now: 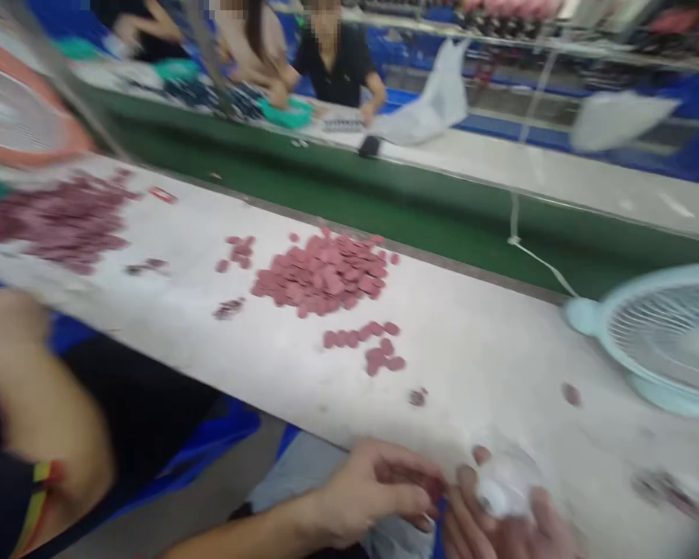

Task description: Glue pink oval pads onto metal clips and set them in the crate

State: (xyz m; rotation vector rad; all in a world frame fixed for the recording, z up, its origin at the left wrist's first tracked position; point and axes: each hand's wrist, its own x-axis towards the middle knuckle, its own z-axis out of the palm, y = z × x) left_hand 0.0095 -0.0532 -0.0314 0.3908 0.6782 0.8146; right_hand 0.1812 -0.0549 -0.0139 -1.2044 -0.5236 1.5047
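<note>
Nearest, bottom of frame: the person's right hand [478, 524] is wrapped round a small white container [505, 483], nozzle-like tip toward the viewer; its contents cannot be read. Left hand [378, 493], just beside it, has fingers curled in; a reddish patch shows at the fingertips, but blur hides whether a piece is pinched. Possible fault: with the hands this close, a slip of the container could put its tip against the left fingers or smear whatever they may hold.

Centre bottom: a small dark cluster [418, 397] lies on the white bench [478, 341] (too smeared to identify). A careless sleeve or wrist could sweep it off the near edge.

Centre: loose reddish discs [361, 335] form a rough row below a heaped pile [326, 272]. The heap looks unstable; a knock to the bench might slide its outer discs toward the far edge and the green strip [443, 279].

Right: pale blue fan [669, 388], rotation uncertain. If running, its draught might shift light pieces, such as the lone disc [571, 394]. Its white cord [541, 260] spans the strip; a snag could drag the fan.
</note>
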